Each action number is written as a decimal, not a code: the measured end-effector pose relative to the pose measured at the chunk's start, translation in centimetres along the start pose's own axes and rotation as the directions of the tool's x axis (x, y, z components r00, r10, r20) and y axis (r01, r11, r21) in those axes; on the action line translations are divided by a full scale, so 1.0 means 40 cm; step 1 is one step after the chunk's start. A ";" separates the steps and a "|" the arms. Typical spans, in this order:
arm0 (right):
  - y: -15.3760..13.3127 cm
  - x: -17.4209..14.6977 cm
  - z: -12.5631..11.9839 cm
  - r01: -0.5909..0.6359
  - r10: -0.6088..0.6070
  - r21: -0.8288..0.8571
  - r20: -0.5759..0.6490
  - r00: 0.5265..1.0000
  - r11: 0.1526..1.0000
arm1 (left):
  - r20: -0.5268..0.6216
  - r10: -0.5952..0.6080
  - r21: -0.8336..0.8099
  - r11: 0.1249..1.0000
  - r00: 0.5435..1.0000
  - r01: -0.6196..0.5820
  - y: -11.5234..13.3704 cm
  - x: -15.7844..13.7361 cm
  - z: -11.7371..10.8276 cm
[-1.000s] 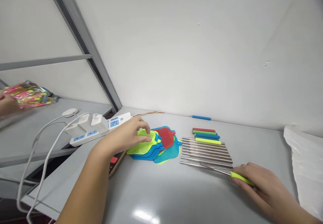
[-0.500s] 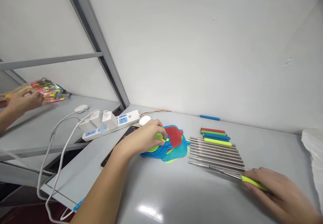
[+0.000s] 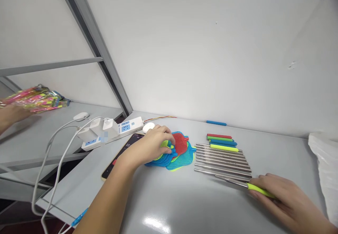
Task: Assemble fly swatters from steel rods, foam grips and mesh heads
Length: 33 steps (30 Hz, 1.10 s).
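In the head view, the right hand (image 3: 287, 197), near right, is clamped on a yellow handle (image 3: 260, 190), seemingly joined to a headless rod (image 3: 235, 182). The left hand (image 3: 150, 144) bends over piled heads (image 3: 182, 159), its pinch unclear. Rods (image 3: 223, 162) and far handles (image 3: 224, 148) lie unjoined.

- Seems to be a workshop, with bays set side by side.
- A plain grey worktop (image 3: 163, 198) stands against a white wall (image 3: 198, 51).
- A grey metal frame (image 3: 111, 68) divides it from a second worktop (image 3: 54, 119) at left, where another person's hand (image 3: 14, 116) is beside shiny plastic packaging (image 3: 43, 102).
- Similar parts are grouped together: metal rods (image 3: 223, 160), coloured tubes (image 3: 224, 148), perforated flat pieces (image 3: 180, 144).
- A power strip (image 3: 126, 127) carries white plug adapters (image 3: 111, 128).
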State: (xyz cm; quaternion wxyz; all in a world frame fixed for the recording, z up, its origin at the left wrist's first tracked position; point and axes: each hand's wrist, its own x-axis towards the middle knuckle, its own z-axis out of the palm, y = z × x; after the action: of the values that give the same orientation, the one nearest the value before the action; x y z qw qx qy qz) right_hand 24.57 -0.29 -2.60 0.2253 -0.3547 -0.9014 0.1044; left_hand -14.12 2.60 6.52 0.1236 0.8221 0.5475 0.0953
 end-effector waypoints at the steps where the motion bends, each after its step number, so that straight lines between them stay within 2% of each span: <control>1: -0.001 0.000 0.000 0.000 0.000 -0.003 0.002 1.000 1.000 | 0.008 -0.018 0.010 1.000 1.000 0.018 -0.005 0.000 0.000; 5: -0.002 -0.001 0.002 0.010 -0.010 -0.012 0.012 1.000 1.000 | 0.045 -0.043 0.001 0.999 0.998 0.043 -0.028 0.004 0.009; 11: -0.007 0.004 -0.002 0.014 -0.014 -0.004 -0.003 1.000 1.000 | 0.047 0.003 -0.063 0.998 0.999 0.000 -0.044 0.012 0.028; 16: -0.008 0.002 -0.004 0.026 -0.026 0.000 -0.021 0.999 1.000 | -0.026 0.044 -0.037 0.998 0.999 -0.045 -0.006 0.001 0.002; 19: -0.006 0.000 -0.003 0.029 -0.029 -0.010 -0.014 0.999 1.000 | -0.117 0.049 -0.151 0.986 0.992 -0.067 0.047 -0.018 -0.030; 21: -0.006 0.000 -0.003 0.030 -0.030 -0.012 -0.004 1.000 0.999 | -0.179 -0.038 -0.294 0.956 0.983 -0.017 0.080 -0.027 -0.044; 23: -0.007 0.002 -0.003 0.027 -0.027 -0.007 0.009 1.000 1.000 | -0.208 -0.126 -0.462 0.887 0.970 0.016 0.101 -0.027 -0.043; 26: -0.007 0.006 0.000 0.016 -0.016 0.003 0.027 1.000 1.000 | -0.134 -0.168 -0.670 0.741 0.977 0.036 0.115 -0.008 -0.009; 28: -0.007 0.007 0.001 0.012 -0.012 0.007 0.024 1.000 1.000 | -0.050 -0.147 -0.733 0.677 0.988 0.063 0.121 0.010 0.028; 30: -0.006 0.006 0.002 0.002 -0.002 0.010 0.011 1.000 1.000 | 0.011 -0.106 -0.742 0.666 0.994 0.079 0.131 0.025 0.065; 33: -0.008 0.005 -0.003 -0.025 0.025 0.017 0.002 1.000 1.000 | 0.051 -0.008 -0.700 0.713 0.999 0.042 0.151 0.034 0.101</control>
State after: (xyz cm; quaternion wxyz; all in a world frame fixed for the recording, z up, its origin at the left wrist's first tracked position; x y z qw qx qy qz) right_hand 24.30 -0.36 -2.34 0.2264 -0.3639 -0.8962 0.1150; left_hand -7.11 1.23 4.55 0.4393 0.7084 0.4787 0.2756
